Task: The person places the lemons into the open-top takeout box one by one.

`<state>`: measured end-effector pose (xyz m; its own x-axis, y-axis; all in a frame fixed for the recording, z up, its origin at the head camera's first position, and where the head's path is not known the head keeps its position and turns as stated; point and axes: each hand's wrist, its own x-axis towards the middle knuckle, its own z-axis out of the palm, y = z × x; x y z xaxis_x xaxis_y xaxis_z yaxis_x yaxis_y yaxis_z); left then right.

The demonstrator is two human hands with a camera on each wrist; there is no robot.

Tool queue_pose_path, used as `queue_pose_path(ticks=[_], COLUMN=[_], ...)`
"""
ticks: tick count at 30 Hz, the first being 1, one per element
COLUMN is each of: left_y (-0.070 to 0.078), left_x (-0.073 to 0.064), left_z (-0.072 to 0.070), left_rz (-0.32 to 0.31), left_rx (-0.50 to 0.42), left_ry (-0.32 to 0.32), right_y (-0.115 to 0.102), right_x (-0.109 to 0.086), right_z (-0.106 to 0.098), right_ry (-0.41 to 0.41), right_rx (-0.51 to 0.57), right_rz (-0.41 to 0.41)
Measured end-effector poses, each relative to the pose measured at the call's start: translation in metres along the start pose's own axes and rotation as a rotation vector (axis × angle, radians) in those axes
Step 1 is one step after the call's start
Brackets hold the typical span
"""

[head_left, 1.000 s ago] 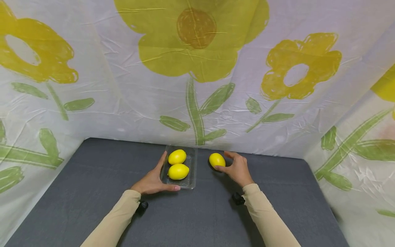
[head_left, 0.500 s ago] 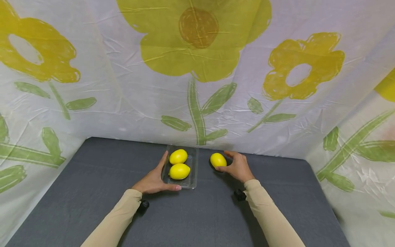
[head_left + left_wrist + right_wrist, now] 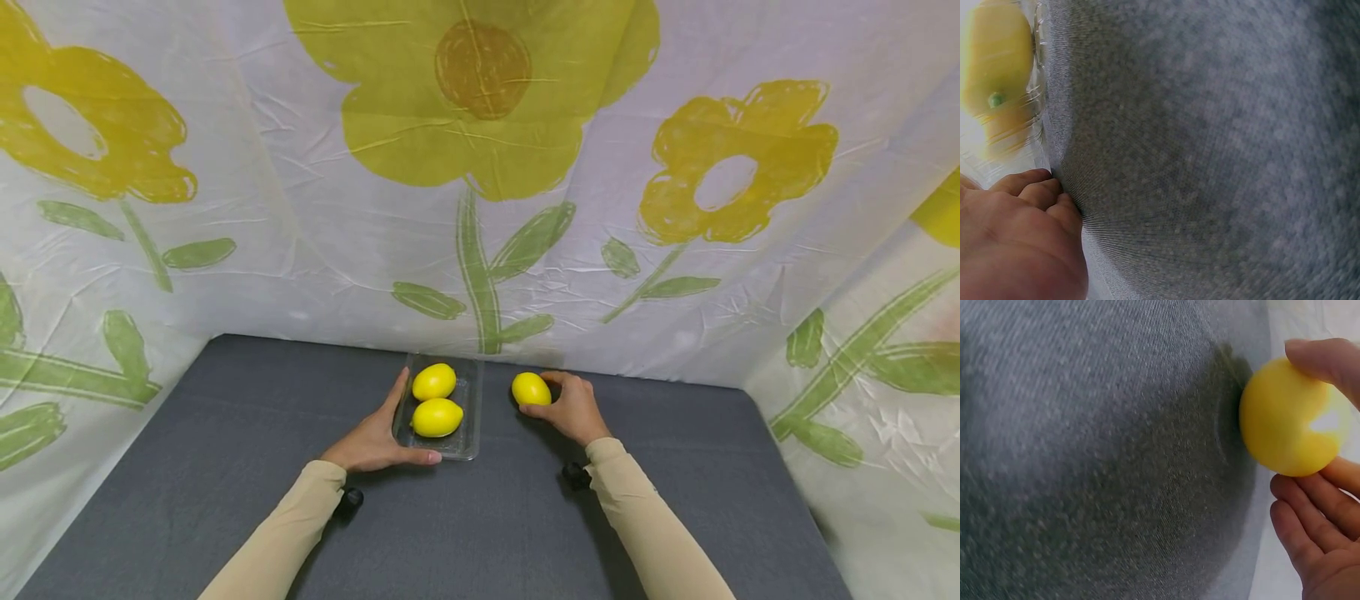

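Two yellow lemons, a far one and a near one, lie in a clear plastic tray on the dark grey table. My left hand holds the tray at its left side, thumb along the near edge and fingers reaching up the left wall. In the left wrist view, those bent fingers meet the tray's side, and a lemon shows through the plastic. Right of the tray, my right hand grips a third lemon between thumb and fingers. That lemon stays low over the cloth, its shadow beside it.
Grey cloth covers the table. Close behind the tray hangs a white curtain printed with yellow flowers, and it continues round both sides. A narrow strip of table separates the tray from the lemon in my right hand.
My right thumb and fingers have come in closer around the third lemon, and the hand has shifted slightly left. My left hand and the tray keep their places.
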<state>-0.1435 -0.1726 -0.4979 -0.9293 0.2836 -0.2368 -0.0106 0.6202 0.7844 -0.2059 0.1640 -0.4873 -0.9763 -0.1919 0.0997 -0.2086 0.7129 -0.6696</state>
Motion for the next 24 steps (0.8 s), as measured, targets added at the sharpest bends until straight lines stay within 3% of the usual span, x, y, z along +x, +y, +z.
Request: queue_pose_path(ticks=[6,14,24], left_y=[0.0,0.0,0.001], left_x=[0.0,-0.001,0.001], left_z=[0.0,-0.001,0.0], left_rz=[0.009,0.025,0.012], left_rx=[0.001,0.0,-0.001], left_ry=[-0.001,0.003,0.005], right_y=[-0.011,-0.047,-0.081], right_x=[-0.002,-0.003,0.002], right_z=[-0.001,-0.001,0.021], right_ry=[0.027,0.047,0.033], right_rx=[0.03,0.114,0.125], right_rz=[-0.013,-0.074,-0.147])
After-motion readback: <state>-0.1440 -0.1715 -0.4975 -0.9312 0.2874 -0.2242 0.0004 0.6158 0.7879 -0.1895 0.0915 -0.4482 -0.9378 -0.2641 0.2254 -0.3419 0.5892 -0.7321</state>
